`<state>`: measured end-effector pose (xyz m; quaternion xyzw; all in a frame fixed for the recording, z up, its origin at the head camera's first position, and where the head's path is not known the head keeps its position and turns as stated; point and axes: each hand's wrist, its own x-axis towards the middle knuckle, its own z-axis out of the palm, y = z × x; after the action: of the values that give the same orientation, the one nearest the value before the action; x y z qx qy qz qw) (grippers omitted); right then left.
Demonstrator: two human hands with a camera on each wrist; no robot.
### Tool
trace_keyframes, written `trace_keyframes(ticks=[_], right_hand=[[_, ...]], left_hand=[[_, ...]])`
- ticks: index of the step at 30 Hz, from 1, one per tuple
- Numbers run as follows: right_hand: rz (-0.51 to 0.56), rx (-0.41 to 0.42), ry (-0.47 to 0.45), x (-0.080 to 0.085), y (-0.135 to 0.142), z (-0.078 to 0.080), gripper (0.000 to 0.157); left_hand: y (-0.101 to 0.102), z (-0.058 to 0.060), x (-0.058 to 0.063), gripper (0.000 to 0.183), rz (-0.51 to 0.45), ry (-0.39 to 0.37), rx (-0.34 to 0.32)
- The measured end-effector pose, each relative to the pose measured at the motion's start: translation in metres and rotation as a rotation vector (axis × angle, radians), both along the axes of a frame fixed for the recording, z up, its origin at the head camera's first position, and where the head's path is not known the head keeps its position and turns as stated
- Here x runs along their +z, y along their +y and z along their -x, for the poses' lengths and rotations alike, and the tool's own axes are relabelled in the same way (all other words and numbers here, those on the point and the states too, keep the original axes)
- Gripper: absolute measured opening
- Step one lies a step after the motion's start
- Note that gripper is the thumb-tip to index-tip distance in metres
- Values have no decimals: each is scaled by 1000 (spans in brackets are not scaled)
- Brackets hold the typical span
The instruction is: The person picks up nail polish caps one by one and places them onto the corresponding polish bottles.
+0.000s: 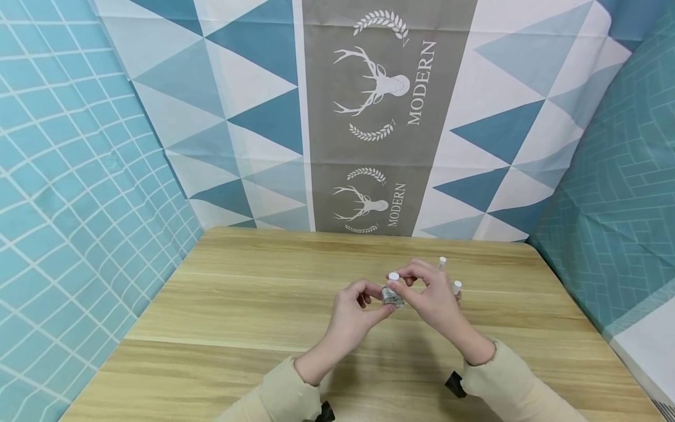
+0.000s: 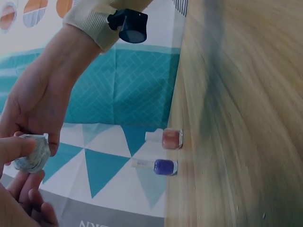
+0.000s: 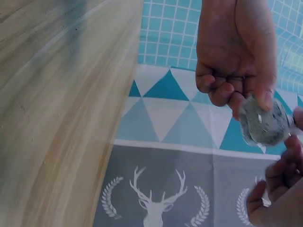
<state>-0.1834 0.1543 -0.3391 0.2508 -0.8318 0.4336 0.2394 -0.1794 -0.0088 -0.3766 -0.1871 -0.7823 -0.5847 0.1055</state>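
A small clear nail polish bottle [image 1: 392, 297] with silvery, speckled contents and a white cap [image 1: 394, 276] is held up between both hands, above the table. My left hand [image 1: 354, 309] pinches its glass body between thumb and fingers; the right wrist view shows that thumb flat against the speckled bottle [image 3: 265, 124]. At the white cap, my right hand [image 1: 431, 293] has its thumb and index finger around it. Beyond the right hand stand two more nail polish bottles, one reddish-brown [image 2: 172, 139] and one purple [image 2: 165, 167], both with white caps.
The wooden table [image 1: 237, 316] reaches back to a patterned cloth [image 1: 364, 117] with triangles and deer heads. Blue tiled-pattern cloth [image 1: 63, 176] hangs at the left, and teal cloth [image 1: 606, 193] at the right. A black wrist camera [image 2: 130, 26] sits at the right sleeve.
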Motion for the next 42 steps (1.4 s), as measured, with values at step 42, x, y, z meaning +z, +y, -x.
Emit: trace_keyframes(ticks=[42], right_hand=[[-83, -154, -194, -63, 65, 52, 19]], left_hand=[[-66, 10, -26, 29, 437, 244, 46]])
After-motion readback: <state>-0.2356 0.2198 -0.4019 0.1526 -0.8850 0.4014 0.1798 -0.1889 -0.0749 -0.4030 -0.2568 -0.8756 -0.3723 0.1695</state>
